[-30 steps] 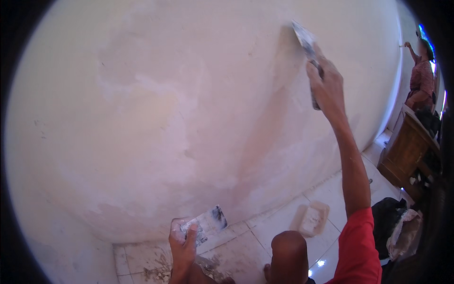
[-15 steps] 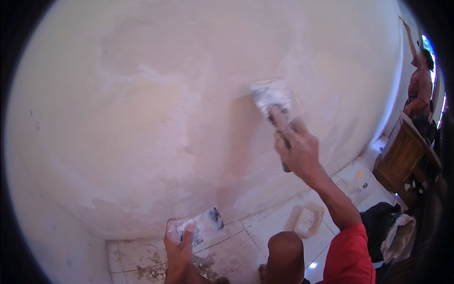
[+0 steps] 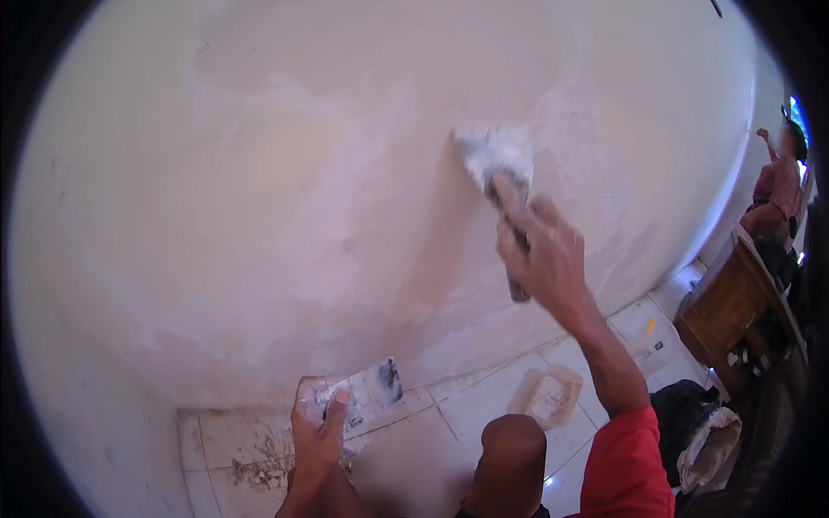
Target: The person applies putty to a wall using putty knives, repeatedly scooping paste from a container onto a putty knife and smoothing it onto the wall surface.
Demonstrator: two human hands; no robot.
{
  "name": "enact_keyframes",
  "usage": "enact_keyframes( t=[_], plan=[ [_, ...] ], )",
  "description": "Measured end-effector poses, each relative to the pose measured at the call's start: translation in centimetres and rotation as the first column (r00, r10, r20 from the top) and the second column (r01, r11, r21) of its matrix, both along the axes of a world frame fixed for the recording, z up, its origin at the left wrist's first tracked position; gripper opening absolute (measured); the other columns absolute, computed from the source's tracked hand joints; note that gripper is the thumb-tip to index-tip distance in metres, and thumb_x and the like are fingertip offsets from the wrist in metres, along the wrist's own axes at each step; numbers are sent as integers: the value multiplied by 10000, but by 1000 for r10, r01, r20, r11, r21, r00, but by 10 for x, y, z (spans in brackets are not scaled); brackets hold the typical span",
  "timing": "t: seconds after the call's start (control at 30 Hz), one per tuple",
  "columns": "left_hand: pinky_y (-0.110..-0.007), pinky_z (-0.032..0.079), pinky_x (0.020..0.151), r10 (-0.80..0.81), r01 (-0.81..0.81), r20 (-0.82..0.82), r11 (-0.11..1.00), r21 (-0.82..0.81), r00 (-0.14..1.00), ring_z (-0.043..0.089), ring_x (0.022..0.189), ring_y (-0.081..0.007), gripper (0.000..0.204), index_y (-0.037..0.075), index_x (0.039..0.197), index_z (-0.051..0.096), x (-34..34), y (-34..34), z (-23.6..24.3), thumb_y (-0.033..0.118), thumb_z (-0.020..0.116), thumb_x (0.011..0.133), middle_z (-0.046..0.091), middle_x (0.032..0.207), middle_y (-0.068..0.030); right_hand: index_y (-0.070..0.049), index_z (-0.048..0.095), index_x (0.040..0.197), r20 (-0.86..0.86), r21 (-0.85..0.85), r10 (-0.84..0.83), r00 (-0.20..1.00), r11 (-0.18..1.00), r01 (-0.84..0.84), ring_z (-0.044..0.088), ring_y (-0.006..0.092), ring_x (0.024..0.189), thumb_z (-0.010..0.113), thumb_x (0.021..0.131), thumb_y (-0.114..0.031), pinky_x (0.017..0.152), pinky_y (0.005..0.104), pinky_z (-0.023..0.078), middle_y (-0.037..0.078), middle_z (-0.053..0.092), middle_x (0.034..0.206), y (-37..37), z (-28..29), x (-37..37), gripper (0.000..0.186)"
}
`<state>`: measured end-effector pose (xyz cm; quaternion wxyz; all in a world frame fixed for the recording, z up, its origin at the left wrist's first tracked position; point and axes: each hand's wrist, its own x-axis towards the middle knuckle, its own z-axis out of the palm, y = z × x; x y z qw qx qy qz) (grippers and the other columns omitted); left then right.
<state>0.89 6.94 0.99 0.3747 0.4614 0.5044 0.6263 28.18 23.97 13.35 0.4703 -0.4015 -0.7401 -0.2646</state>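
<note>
My right hand [image 3: 544, 259] grips the handle of a putty knife, its wide, whitish-smeared blade [image 3: 496, 154] at the wall [image 3: 259, 173] a little right of the middle of the view. The wall shows uneven patches of white and pinkish-grey filler over pale cream. Low in the view, my left hand [image 3: 318, 432] holds a second flat scraper [image 3: 374, 387], with white paste on its blade and on my fingers.
A shallow pale tray [image 3: 553, 396] with white residue sits on the tiled floor [image 3: 458, 401]. Debris [image 3: 263, 470] lies at lower left. Right are black bags [image 3: 669, 401], a wooden cabinet [image 3: 717, 311] and another person [image 3: 775, 186] by a window.
My right hand with the putty knife has swept down and left from high on the wall. My left hand keeps its scraper low. The other person's arm rose, then lowered.
</note>
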Motion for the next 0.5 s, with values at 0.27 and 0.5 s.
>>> enact_keyframes(
  t=[0.27, 0.5],
  plan=[
    [-220, 434, 762, -1, 1, 29, 1000, -2, 1000, 521, 840, -69, 139, 2, 1064, 524, 0, 1, -5, 74, 588, 964, 584, 914, -31, -184, 575, 1377, 286, 289, -83, 955, 957, -3, 543, 200, 613, 698, 790, -44, 558, 331, 471, 43, 497, 787, 29, 30, 15, 616],
    [-228, 442, 793, 22, -23, 27, 1000, 16, 999, 529, 856, -77, 156, -2, 1078, 525, 2, 2, -6, 81, 592, 964, 591, 921, -33, -205, 526, 1424, 328, 311, -214, 920, 944, 108, 556, 167, 665, 707, 783, -57, 520, 317, 456, 43, 509, 846, 57, 2, 59, 682]
  ],
)
